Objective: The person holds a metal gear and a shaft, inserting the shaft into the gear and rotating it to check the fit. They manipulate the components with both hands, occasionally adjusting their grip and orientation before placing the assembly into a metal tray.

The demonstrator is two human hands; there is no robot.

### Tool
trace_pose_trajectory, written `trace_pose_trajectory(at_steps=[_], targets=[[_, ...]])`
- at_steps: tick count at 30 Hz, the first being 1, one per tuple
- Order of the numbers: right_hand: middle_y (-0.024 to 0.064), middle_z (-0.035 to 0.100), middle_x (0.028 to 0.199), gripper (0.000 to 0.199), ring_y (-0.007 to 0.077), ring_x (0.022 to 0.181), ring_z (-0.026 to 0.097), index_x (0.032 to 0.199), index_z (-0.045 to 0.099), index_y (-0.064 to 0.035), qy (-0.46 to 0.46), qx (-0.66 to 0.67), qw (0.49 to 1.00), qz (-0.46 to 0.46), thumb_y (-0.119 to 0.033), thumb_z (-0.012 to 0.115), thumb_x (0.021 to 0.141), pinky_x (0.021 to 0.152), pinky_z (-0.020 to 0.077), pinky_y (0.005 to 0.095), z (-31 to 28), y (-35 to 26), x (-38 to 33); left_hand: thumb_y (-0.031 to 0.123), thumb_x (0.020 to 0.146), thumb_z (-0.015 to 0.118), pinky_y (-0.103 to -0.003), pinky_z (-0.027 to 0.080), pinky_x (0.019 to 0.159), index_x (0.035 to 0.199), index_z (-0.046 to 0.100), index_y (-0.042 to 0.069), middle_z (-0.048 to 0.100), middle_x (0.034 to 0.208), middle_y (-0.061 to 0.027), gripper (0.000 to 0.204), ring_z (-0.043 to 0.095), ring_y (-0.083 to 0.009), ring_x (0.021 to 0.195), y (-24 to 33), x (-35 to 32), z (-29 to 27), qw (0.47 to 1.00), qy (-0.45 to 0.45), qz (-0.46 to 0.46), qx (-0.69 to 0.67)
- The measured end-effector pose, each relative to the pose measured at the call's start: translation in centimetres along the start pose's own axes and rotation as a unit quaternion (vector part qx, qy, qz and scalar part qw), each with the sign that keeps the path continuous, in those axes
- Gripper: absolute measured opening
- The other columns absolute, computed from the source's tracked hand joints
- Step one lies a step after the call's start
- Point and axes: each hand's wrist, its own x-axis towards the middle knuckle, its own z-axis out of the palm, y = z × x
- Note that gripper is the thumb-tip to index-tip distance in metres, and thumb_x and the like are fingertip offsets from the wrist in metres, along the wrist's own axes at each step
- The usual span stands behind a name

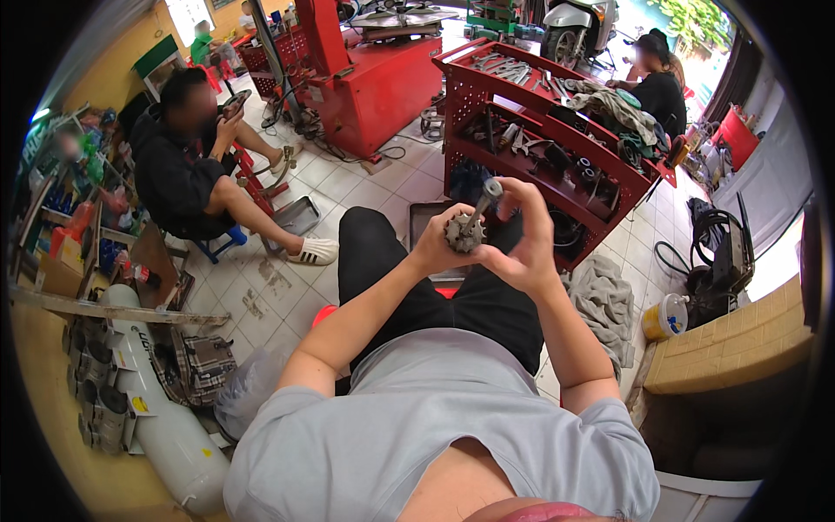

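Note:
Above my lap, my left hand [437, 245] is closed around a dark, toothed metal part [461, 235] that looks like a small gear. A metal rod [481, 207] with a thick round end rises from the middle of this part and leans to the right. My right hand [529, 242] curls about the rod from the right. Its index fingertip is at the rod's round end, and its thumb lies close to the toothed part. How firmly these fingers press on the rod is hard to see.
Ahead to the right stands a red tool cart [557, 117] with wrenches and rags. A grey tray [424, 217] lies beyond my knees. At left a person [187, 165] sits on a blue stool. A grey cloth [600, 300] and a white bucket [665, 317] are at right.

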Motion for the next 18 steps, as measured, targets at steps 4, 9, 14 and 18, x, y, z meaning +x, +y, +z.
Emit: trace_pose_trajectory(at_steps=[4, 9, 14, 18], targets=[[0.0011, 0.053, 0.072, 0.047, 0.0125, 0.058, 0.044, 0.107, 0.063, -0.0027, -0.041, -0.077, 0.995, -0.04, -0.025, 0.083, 0.07, 0.057, 0.0385, 0.028, -1.3, -2.9, 0.0, 0.01, 0.06, 0.085, -0.032, 0.052, 0.075, 0.101, 0.058, 0.007, 0.066, 0.087, -0.0067, 0.048, 0.063, -0.0167, 0.08, 0.8, -0.1, 0.3, 0.995, 0.015, 0.044, 0.09], [0.0019, 0.057, 0.071, 0.031, 0.0155, 0.058, 0.049, 0.096, 0.065, -0.0057, -0.043, -0.109, 0.988, -0.1, -0.015, 0.082, 0.071, 0.057, 0.0403, 0.0298, -1.0, -4.4, 0.6, 0.012, 0.06, 0.084, -0.032, 0.052, 0.072, 0.098, 0.058, 0.008, 0.064, 0.085, -0.0068, 0.046, 0.063, -0.0214, 0.076, -0.5, -0.5, 0.4, 0.991, 0.045, 0.085, 0.088], [0.0039, 0.058, 0.074, 0.035, 0.0188, 0.066, 0.053, 0.097, 0.063, -0.0034, 0.053, -0.059, 0.987, -0.139, -0.007, 0.082, 0.068, 0.065, 0.0428, 0.0313, -0.2, -4.3, -0.2, 0.013, 0.061, 0.084, -0.03, 0.05, 0.069, 0.097, 0.058, 0.009, 0.063, 0.083, -0.0047, 0.045, 0.061, -0.0178, 0.074, 0.0, -0.5, 0.4, 0.992, 0.058, 0.087, 0.073], [0.0047, 0.061, 0.076, 0.038, 0.0225, 0.07, 0.058, 0.096, 0.064, -0.0045, 0.109, -0.038, 0.976, -0.185, -0.009, 0.084, 0.065, 0.069, 0.0427, 0.0321, 0.4, -4.4, -0.2, 0.012, 0.061, 0.084, -0.029, 0.05, 0.069, 0.097, 0.057, 0.009, 0.062, 0.082, -0.0041, 0.045, 0.061, -0.0167, 0.073, 0.2, -0.5, 0.5, 0.991, 0.064, 0.089, 0.079]])
